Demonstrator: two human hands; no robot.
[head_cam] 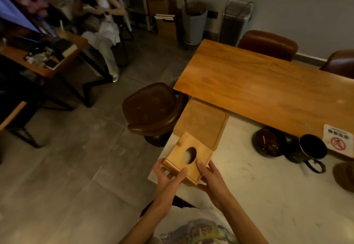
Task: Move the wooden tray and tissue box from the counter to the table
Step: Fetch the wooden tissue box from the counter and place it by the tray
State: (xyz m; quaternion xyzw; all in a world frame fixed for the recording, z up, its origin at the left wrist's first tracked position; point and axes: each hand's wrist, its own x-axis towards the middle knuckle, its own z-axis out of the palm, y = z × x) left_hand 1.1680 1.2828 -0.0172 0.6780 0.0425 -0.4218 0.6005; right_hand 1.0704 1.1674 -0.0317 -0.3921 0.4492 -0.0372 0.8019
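A square wooden tissue box [188, 156] with an oval hole in its top is held at the near left corner of the pale marble counter [268, 186]. My left hand [168, 176] grips its near left side, thumb on the top. My right hand [210, 176] holds its near right side. Just beyond the box a flat wooden tray [203, 121] lies on the counter, its near corner hidden by the box. The long wooden table [258, 84] adjoins the counter's far edge.
A dark ashtray [268, 142], a black mug [312, 148] and a no-smoking sign [339, 140] sit to the right. A brown stool [153, 109] stands left of the counter, two brown chairs [268, 44] beyond the table. A person sits far left.
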